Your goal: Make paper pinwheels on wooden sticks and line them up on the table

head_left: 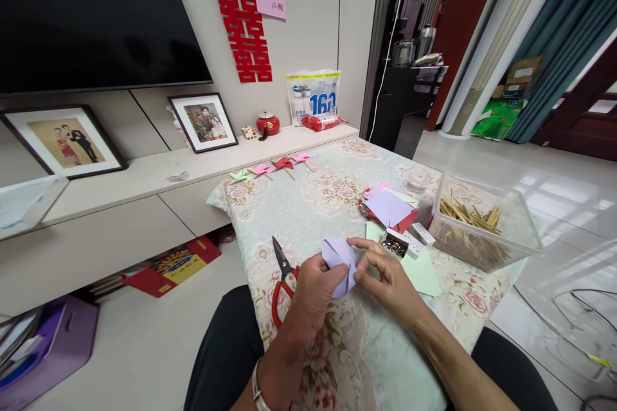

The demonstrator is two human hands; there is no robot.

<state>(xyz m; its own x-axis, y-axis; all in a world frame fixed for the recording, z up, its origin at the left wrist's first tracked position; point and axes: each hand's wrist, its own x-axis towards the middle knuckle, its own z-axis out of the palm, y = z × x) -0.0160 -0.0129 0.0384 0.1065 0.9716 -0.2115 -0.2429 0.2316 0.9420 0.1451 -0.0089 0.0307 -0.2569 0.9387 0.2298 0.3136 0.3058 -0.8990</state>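
Observation:
A purple paper pinwheel, its corners folded inward, is held up over the near part of the table. My left hand grips it from the left, thumb pressed on its front. From the right, my right hand pinches its edge between thumb and fingers. Scissors with red handles lie on the tablecloth just left of my left hand. Beyond my right hand is a small open box of metal pins, with green paper beside and under it.
Coloured paper sheets are stacked behind the pin box. A clear plastic bin of thin wooden sticks stands at the table's right. Several finished pinwheels lie along the far left edge, before a white cabinet.

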